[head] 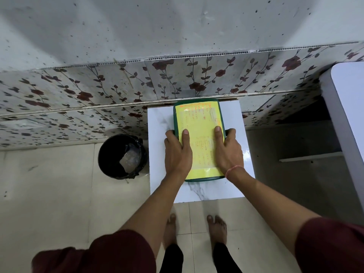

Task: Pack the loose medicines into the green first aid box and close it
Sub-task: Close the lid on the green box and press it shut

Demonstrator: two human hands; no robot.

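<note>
I have my left hand (177,152) and right hand (228,150) clasped on the long sides of the box (200,138), thumbs on its lid; its long axis runs away from me on the bench (159,123).

A small white table (232,123) with grey marble veining is set against the wall, its far edge touching the tiled band. A black round bucket (122,156) is placed on the floor just beside the table's left side; something pale and shiny is seen inside it, too unclear to identify. The lower wall is covered by tiles printed with dark red roses and leafy vines (118,85), while the upper wall (157,24) is left plain grey-white and speckled with dark spots. Cream floor tiles (49,194) are laid below. A white rounded surface (348,107) is seen at the right edge.
</note>
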